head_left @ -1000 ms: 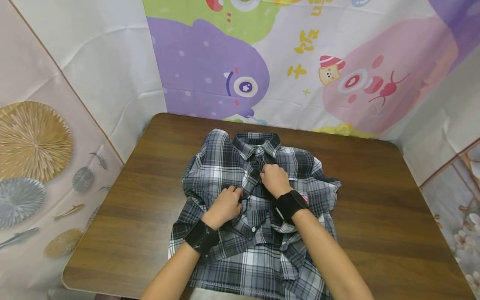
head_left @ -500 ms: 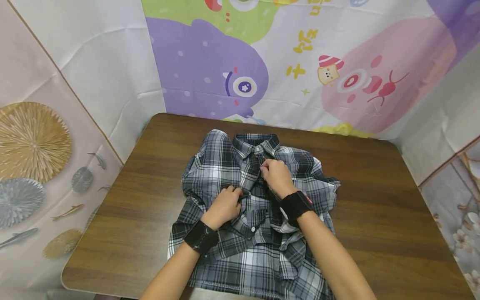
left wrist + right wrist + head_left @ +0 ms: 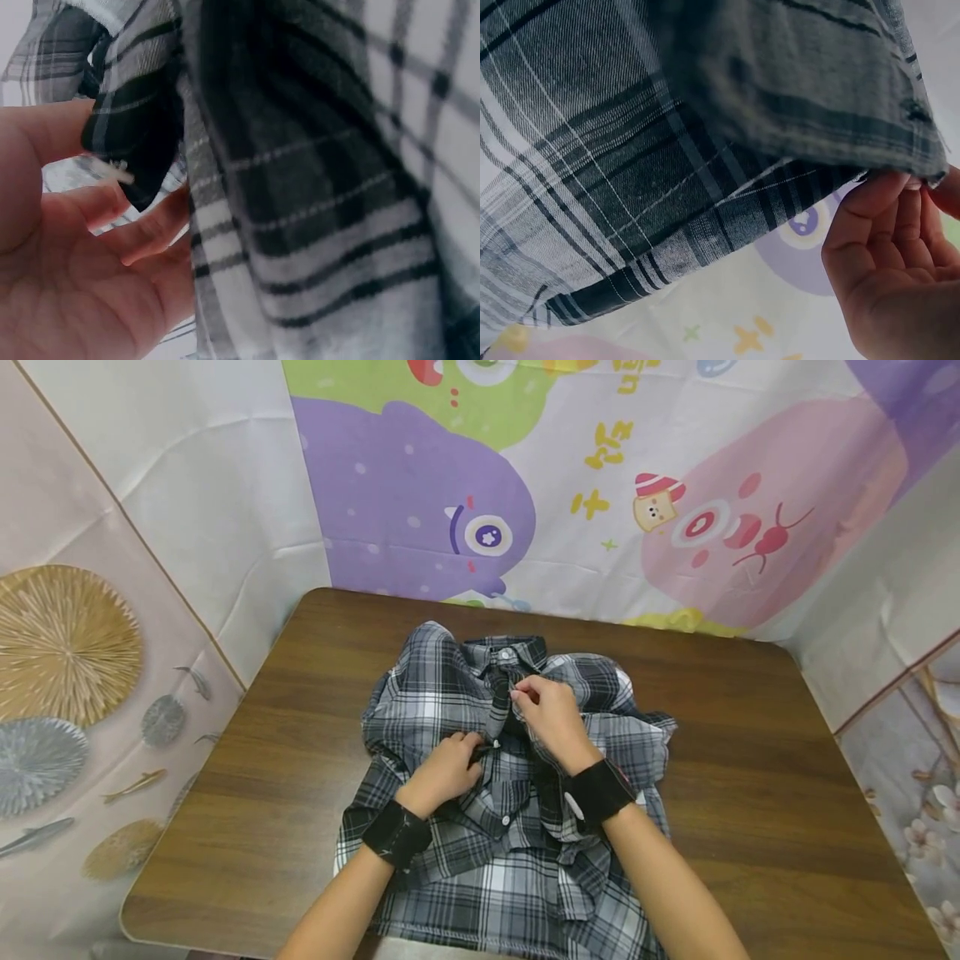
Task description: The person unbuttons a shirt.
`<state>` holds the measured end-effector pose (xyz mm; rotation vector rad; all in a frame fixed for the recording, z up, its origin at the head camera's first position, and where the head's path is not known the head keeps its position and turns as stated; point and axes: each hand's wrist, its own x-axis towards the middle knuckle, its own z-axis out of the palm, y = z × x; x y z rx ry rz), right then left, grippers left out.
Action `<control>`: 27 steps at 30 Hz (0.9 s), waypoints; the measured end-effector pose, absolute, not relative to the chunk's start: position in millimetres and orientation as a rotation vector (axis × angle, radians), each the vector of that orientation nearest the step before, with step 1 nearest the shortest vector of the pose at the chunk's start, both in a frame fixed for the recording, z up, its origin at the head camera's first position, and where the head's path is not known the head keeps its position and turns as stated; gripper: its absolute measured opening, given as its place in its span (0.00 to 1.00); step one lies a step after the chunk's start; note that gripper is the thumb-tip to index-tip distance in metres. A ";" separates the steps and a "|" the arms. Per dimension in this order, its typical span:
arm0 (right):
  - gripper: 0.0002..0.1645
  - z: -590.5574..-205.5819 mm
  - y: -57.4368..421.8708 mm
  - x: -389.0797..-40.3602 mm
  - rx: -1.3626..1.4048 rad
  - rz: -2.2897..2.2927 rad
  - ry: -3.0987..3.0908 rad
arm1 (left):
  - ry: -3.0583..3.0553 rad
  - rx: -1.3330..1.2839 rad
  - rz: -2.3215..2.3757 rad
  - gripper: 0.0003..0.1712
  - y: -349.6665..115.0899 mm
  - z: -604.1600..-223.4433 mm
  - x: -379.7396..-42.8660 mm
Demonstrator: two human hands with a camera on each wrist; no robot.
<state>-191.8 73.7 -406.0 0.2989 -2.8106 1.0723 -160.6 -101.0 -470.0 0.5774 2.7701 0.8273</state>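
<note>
Plaid woven shirt [image 3: 512, 793] lies in soft folds, both hands [image 3: 442, 770] [image 3: 555, 720] touching it.

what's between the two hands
The head view shows fabric of the plaid shirt between the left hand and right hand, with no table showing there.

Broad black left wristband [image 3: 397, 833] behind left fingers [image 3: 463, 744], pale stitch-like flecks; broad black right wristband [image 3: 602, 789] behind right fingers [image 3: 528, 688], whitish edge finger-side; bare forearms [image 3: 667, 872] farther back.
</note>
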 end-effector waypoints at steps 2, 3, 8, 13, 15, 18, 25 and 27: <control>0.11 -403.4 74.1 -188.3 0.304 1.117 -2.776 | 2.746 0.553 0.869 0.18 -102.0 -467.5 -161.7; 0.11 -402.3 74.4 -187.1 0.300 1.134 -2.760 | 2.746 0.541 0.889 0.17 -102.4 -465.9 -162.0; 0.12 -398.6 77.5 -185.7 0.231 1.212 -2.710 | 2.851 0.501 1.060 0.12 -98.7 -451.0 -162.9; 0.13 -397.2 81.8 -186.2 0.182 1.272 -2.725 | 3.001 0.579 1.184 0.13 -84.8 -431.7 -168.8; 0.13 -397.1 82.7 -186.1 0.182 1.276 -2.731 | 3.043 0.622 1.179 0.13 -78.9 -425.7 -172.3; 0.13 -397.8 83.3 -186.5 0.177 1.273 -2.731 | 3.093 0.651 1.116 0.13 -71.6 -419.7 -178.5; 0.12 -399.6 84.3 -187.8 0.135 1.337 -2.712 | 3.009 0.659 1.015 0.14 -64.2 -415.4 -190.1; 0.13 -399.7 84.6 -187.9 0.129 1.366 -2.710 | 2.978 0.691 1.022 0.13 -63.7 -415.8 -192.5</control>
